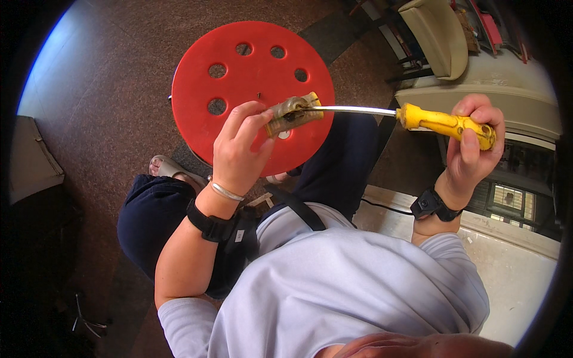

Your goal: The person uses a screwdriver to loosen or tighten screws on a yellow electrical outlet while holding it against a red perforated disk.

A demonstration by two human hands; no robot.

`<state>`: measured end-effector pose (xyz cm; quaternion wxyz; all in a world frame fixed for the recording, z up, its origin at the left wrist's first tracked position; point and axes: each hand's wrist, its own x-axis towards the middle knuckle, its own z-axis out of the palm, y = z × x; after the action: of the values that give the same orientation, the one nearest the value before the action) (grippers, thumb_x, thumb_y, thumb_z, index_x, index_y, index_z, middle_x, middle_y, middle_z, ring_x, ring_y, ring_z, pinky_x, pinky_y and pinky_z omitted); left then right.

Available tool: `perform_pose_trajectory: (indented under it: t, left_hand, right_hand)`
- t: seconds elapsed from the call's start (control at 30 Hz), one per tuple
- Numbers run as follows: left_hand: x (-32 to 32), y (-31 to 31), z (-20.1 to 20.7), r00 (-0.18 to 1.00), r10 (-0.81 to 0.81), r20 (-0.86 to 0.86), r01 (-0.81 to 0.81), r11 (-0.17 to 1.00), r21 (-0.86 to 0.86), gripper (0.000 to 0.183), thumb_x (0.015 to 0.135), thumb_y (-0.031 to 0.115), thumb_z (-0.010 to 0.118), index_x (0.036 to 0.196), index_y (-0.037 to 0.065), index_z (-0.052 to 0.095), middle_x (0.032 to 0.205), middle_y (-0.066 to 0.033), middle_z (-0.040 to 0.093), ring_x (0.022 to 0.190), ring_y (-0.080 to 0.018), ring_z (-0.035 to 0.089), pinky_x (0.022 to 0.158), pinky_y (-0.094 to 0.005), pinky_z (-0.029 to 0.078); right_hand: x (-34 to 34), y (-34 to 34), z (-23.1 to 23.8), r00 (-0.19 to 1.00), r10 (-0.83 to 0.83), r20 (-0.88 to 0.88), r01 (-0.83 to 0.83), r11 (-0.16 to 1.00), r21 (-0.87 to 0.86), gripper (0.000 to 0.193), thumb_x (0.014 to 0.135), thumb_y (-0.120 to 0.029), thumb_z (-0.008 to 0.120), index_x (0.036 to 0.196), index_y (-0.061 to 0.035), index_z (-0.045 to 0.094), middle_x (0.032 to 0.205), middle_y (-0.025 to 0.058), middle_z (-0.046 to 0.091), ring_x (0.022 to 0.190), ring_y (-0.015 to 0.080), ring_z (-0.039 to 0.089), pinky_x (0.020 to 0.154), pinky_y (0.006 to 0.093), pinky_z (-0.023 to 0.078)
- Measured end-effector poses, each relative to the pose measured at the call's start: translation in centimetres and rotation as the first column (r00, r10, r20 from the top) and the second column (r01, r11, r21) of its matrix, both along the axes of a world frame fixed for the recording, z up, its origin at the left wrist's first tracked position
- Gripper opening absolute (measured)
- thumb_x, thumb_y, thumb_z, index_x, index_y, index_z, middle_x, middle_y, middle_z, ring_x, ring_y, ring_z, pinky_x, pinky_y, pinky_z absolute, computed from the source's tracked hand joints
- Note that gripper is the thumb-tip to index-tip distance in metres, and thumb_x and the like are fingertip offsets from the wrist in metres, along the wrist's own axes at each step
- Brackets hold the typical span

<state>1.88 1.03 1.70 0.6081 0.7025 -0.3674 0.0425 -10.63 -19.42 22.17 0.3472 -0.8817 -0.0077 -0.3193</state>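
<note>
A small worn piece (296, 115), yellowish and grey, is held above the red round stool (200, 140), slightly above the middle of the frame. Its left end is pinched between the thumb and fingers of the left hand (240, 143). The screwdriver (410, 116) is held level from the right, its shaft seeming to meet the piece near the middle; whether the tip is seated in it or merely rests against it cannot be told. The yellow handle is gripped near its far end by the right hand (474, 143), the fingers closed narrowly around it. The step in hand is judged to be the working of the tip at the piece; for the next move, a firm left pinch and a shaft kept in line seem called for, lest the tip slip toward the fingers. On the stool, just beyond the piece, a tiny dark object (258, 95) is seen. At the upper right, a beige chair (439, 39) is placed.
</note>
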Motion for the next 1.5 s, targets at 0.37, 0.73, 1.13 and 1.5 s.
perform_pose_trajectory:
  t: [0.37,0.73,1.13,1.5]
  left_hand:
    - [0.1,-0.3,0.0,0.995,0.003,-0.099,-0.004,1.000,-0.013,0.034,0.063,-0.003,0.071,0.094,0.003,0.059,0.101,-0.0093,0.058,0.086,-0.0232,0.062,0.069,-0.0289,0.052]
    - [0.0,-0.4,0.0,0.993,-0.033,-0.114,0.033,0.999,-0.003,0.038,0.063,-0.003,0.075,0.096,-0.001,0.058,0.102,-0.0120,0.057,0.089,-0.0211,0.062,0.076,-0.0274,0.053]
    - [-0.1,-0.8,-0.5,0.864,-0.176,-0.471,0.089,0.975,-0.201,0.039,0.064,0.002,0.075,0.098,-0.002,0.057,0.098,-0.0090,0.059,0.087,-0.0167,0.063,0.076,-0.0266,0.053]
    - [0.1,-0.7,-0.1,0.553,-0.406,-0.728,0.130,0.905,-0.406,0.040,0.073,0.003,0.072,0.107,-0.005,0.051,0.103,-0.0139,0.059,0.100,-0.0196,0.059,0.089,-0.0305,0.049]
  right_hand:
    - [-0.7,-1.1,0.0,0.998,-0.034,0.053,0.027,0.992,0.124,0.020,0.073,-0.007,0.058,0.092,-0.0022,0.051,0.090,0.0142,0.053,0.080,0.0152,0.049,0.075,0.0251,0.041]
    - [-1.0,-1.1,-0.7,0.995,-0.063,0.072,0.055,0.993,0.108,0.020,0.074,-0.009,0.059,0.092,-0.0028,0.052,0.090,0.0134,0.053,0.079,0.0154,0.049,0.074,0.0245,0.041]
    - [-1.1,-1.2,-1.0,0.977,-0.180,0.118,0.146,0.957,0.252,0.019,0.080,-0.011,0.056,0.096,-0.0022,0.052,0.094,0.0134,0.053,0.084,0.0175,0.051,0.079,0.0281,0.045]
    - [-1.6,-2.0,-1.2,0.954,-0.266,0.140,0.196,0.904,0.381,0.018,0.081,-0.011,0.057,0.096,-0.0024,0.053,0.095,0.0131,0.054,0.084,0.0172,0.052,0.080,0.0289,0.045]
